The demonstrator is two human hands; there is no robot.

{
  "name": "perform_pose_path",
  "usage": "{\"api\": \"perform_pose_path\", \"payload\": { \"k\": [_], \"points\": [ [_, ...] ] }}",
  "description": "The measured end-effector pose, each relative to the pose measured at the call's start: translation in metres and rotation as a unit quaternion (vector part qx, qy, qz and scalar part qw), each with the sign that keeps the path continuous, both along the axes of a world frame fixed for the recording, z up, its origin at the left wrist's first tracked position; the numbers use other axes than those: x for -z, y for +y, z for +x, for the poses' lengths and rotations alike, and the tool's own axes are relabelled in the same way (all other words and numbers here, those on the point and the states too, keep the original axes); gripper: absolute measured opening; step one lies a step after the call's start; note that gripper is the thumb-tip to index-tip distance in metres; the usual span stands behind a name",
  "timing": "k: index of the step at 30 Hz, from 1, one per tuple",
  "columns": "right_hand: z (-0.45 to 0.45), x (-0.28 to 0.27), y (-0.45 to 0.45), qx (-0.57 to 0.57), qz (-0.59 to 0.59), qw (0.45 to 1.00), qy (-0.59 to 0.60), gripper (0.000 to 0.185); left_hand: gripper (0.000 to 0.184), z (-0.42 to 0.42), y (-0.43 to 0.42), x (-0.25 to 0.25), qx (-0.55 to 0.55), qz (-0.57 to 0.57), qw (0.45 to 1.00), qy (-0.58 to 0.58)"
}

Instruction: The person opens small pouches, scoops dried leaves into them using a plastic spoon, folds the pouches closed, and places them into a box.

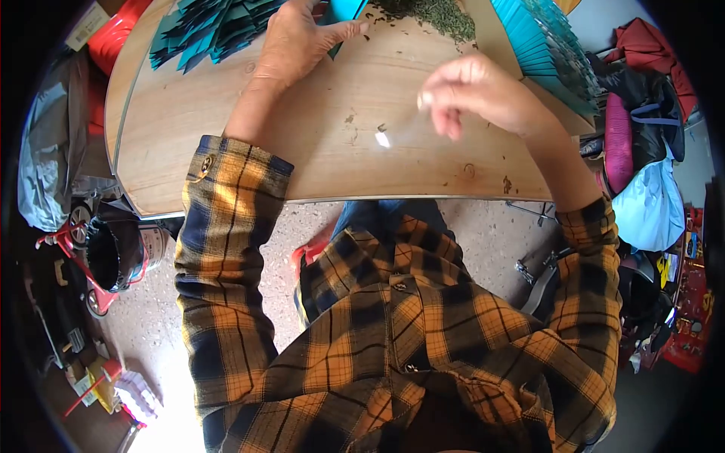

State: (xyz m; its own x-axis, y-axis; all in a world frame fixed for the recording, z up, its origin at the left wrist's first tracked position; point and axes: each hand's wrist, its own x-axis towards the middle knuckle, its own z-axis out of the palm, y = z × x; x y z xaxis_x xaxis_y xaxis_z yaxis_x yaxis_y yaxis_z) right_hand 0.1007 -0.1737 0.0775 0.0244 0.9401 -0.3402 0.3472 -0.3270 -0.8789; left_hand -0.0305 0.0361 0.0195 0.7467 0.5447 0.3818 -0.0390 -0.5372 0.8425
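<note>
My left hand point(296, 47) is at the far edge of the table, closed around a teal paper packet point(347, 10) that shows past the thumb. Beside it, a pile of folded dark teal packets point(215, 34) fans out. Over the right half of the table is my right hand point(476, 94), its fingertips pinched together; anything held in them is too blurred to name. A small bright white patch point(383, 139) lies on the wood to its left. Dried green herb point(445, 19) is heaped between the hands at the back.
Lighter teal packets point(540, 53) stand in a packed row at the back right. Herb crumbs dot the wooden table point(226, 170). To the left are a bucket with a black liner point(106, 253) and a red cart. Bags, including a pale blue one point(653, 204), crowd the right.
</note>
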Motion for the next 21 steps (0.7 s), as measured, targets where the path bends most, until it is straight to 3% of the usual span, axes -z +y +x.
{"api": "perform_pose_path", "payload": {
  "k": [1,3,4,8,10,11,12,15,18,21],
  "points": [
    [0.009,0.010,0.003,0.001,0.001,1.000,0.001,0.018,0.047,0.000,-0.001,-0.001,-0.007,-0.004,1.000,-0.012],
    [0.028,0.023,0.013,0.187,0.270,0.934,-0.140,0.020,0.047,0.000,-0.002,0.000,-0.010,-0.009,1.000,-0.022],
    [0.036,0.018,0.012,0.214,0.308,0.911,-0.174,0.020,0.046,0.000,-0.001,0.000,-0.018,0.005,1.000,-0.023],
    [0.036,-0.020,-0.008,0.156,0.173,0.963,-0.134,0.020,0.044,0.003,-0.001,-0.002,-0.018,-0.006,0.999,-0.038],
    [0.014,-0.031,-0.009,0.001,-0.060,0.995,-0.074,0.019,0.043,0.005,-0.003,-0.001,-0.008,-0.011,0.998,-0.058],
    [0.013,-0.021,-0.008,-0.024,-0.071,0.997,-0.029,0.019,0.043,0.004,-0.005,-0.004,-0.009,-0.019,0.999,-0.048],
    [0.012,-0.008,-0.006,-0.025,-0.072,0.997,-0.027,0.019,0.042,0.002,-0.006,-0.005,-0.010,-0.027,0.999,-0.038],
    [0.030,0.020,0.007,0.151,0.187,0.965,-0.101,0.024,0.041,0.002,-0.005,-0.005,-0.021,-0.042,0.998,-0.051],
    [0.041,0.011,0.006,0.247,0.243,0.933,-0.102,0.026,0.041,-0.006,-0.007,-0.019,-0.018,-0.084,0.996,-0.027],
    [0.028,0.005,0.001,0.105,0.162,0.980,-0.039,0.025,0.042,-0.004,-0.001,-0.013,-0.033,-0.063,0.993,-0.092]
  ]
}}
